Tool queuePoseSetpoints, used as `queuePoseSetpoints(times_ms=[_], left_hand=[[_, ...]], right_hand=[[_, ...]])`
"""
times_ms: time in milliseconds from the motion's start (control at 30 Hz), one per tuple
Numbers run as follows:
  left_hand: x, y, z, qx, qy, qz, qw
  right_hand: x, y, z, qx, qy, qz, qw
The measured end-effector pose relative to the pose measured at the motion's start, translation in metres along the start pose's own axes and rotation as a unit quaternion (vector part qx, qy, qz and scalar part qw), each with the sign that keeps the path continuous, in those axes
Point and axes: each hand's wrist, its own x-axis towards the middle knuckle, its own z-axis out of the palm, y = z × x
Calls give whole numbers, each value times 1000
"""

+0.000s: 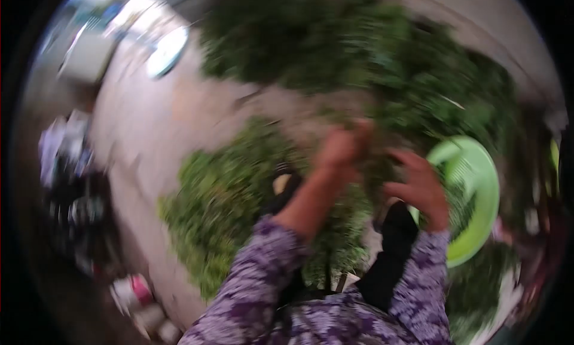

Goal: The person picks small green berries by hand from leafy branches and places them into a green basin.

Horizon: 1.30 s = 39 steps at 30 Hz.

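Note:
My left hand (345,149) is blurred by motion and looks closed; what it holds, if anything, is lost in the smear of green around it. Close by on the right, my right hand (420,186) has its thumb and fingers apart, with nothing clearly between them. Below and left of my hands lies a pile of leafy green stems (221,195) on the floor. A larger heap of greens (359,46) spreads beyond them. Beside my right hand stands a light green plastic basket (485,195) with some loose greens inside, partly hidden by that hand and wrist.
A concrete floor (143,124) runs along the left. A pale round basin (168,52) is at the far left. Blurred bags (63,145) and a white and pink container (133,292) line the left side. More greens (478,288) lie below the basket.

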Motion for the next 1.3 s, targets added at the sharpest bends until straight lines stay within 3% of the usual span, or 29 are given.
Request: queuePoseSetpoints(times_ms=[33, 100, 233, 333, 400, 433, 467, 533, 600, 667, 733, 767, 867, 900, 933, 1000, 1233, 1300], left_hand=[[-17, 38, 15, -19, -77, -91, 993], [-18, 47, 18, -65, -38, -74, 994], [3, 44, 32, -131, 5, -59, 990], [0, 46, 27, -126, -7, -48, 991], [-2, 57, 25, -168, -48, -56, 983], [-3, 62, 24, -171, -58, -59, 982], [-5, 69, 19, -141, -54, -33, 988], [-11, 84, 15, -42, -77, -2, 996], [-14, 89, 8, -57, -166, -30, 984], [-20, 97, 10, 28, -147, -19, 989], [-30, 107, 11, 49, -140, -8, 989], [-28, 105, 8, 43, -157, -23, 986], [-29, 104, 7, 41, -184, -47, 981], [-29, 105, 8, 40, -187, -53, 980], [-29, 102, 9, 42, -190, -54, 979], [-27, 96, 9, 36, -164, -75, 983], [-23, 98, 7, -57, -150, -141, 977], [-22, 96, 7, -73, -113, -155, 979]], right_hand=[[7, -26, -6, 36, -46, 17, 998], [9, -36, 10, 108, -45, 38, 992], [22, -33, 13, 63, -68, 43, 995], [22, -23, 23, 96, -22, 73, 992], [25, -26, 23, 190, 15, 78, 979], [29, -28, 13, 180, -37, 76, 980], [30, -34, 17, 299, -44, 106, 947], [24, -46, 15, 275, 3, 141, 951], [27, -33, 21, 322, -24, 112, 940], [28, -47, 12, 338, -12, 69, 939], [24, -30, 14, 267, 8, 60, 962], [22, -42, 6, 369, -30, 138, 919], [11, -44, 9, 440, 62, 172, 879], [17, -48, 4, 521, 11, 133, 843], [20, -46, 2, 522, 15, 134, 842], [23, -42, -1, 537, -62, 80, 838], [22, -33, -7, 593, -48, 65, 801], [24, -22, -10, 588, -4, 64, 806]])
